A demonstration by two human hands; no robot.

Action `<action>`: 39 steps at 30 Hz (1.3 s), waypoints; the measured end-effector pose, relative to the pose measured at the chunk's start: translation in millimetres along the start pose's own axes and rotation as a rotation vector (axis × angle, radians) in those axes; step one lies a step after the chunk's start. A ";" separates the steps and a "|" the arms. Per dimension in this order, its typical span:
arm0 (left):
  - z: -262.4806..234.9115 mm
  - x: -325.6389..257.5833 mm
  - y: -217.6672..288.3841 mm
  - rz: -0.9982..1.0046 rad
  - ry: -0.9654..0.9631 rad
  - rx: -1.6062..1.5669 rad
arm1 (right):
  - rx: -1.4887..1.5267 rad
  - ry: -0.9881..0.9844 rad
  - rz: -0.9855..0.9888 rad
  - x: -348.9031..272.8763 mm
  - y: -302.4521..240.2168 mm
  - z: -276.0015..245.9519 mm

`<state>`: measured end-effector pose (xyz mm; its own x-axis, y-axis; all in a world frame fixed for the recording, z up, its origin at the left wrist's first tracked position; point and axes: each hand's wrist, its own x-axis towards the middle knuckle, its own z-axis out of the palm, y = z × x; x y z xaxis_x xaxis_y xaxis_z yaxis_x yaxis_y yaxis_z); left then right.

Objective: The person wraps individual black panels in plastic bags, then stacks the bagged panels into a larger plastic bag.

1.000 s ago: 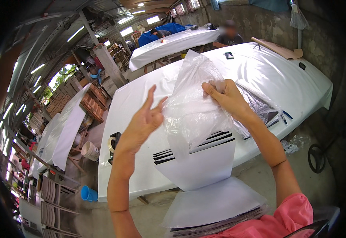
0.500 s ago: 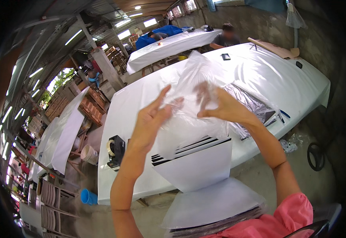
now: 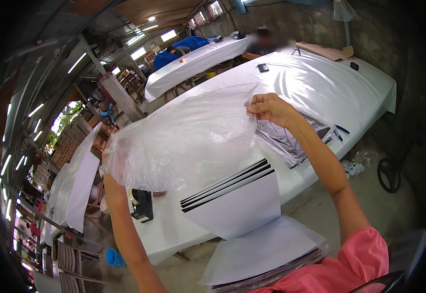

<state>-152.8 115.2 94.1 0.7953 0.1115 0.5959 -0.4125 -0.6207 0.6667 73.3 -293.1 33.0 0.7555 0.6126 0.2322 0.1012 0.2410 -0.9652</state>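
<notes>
A large clear plastic bag (image 3: 188, 132) is spread out in the air between my two hands. My right hand (image 3: 271, 108) pinches its right edge with thumb and fingers. At the far left end, my left hand (image 3: 115, 158) grips the film; its fingers are blurred and partly covered by the plastic. Below the bag, a fanned stack of white panels with dark edges (image 3: 237, 200) leans over the table's near edge. On my lap lies a pile of flat sheets in clear plastic (image 3: 266, 249). Crinkled clear-wrapped flat packs (image 3: 284, 141) lie beside my right forearm.
The white-covered table (image 3: 174, 234) holds a black tape dispenser (image 3: 142, 205) near my left forearm and blue-handled pliers (image 3: 341, 130) at the right. A phone-like dark object (image 3: 263, 68) lies farther back. Another person (image 3: 262, 44) sits across the table. A blue bucket (image 3: 115, 257) stands on the floor.
The bag was bunched up between my hands and now hangs spread wide. My left hand has moved left and down. My right hand has closed on the bag's edge.
</notes>
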 end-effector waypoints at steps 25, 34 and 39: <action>168.2 -51.2 123.1 -0.140 0.101 -0.332 | 0.244 -0.020 -0.275 -113.7 -58.9 105.9; 156.9 -44.6 143.6 -0.201 -0.050 -0.996 | -1.205 -0.029 -1.315 -118.0 -69.0 109.5; 137.9 -34.6 119.8 -0.081 -0.268 -0.783 | -0.862 -0.409 -1.370 -138.6 -83.6 118.7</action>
<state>-168.5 -70.0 91.6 0.8738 -0.1172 0.4719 -0.4606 0.1116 0.8806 -116.7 -308.8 95.7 -0.3809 0.4902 0.7840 0.9083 0.3570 0.2181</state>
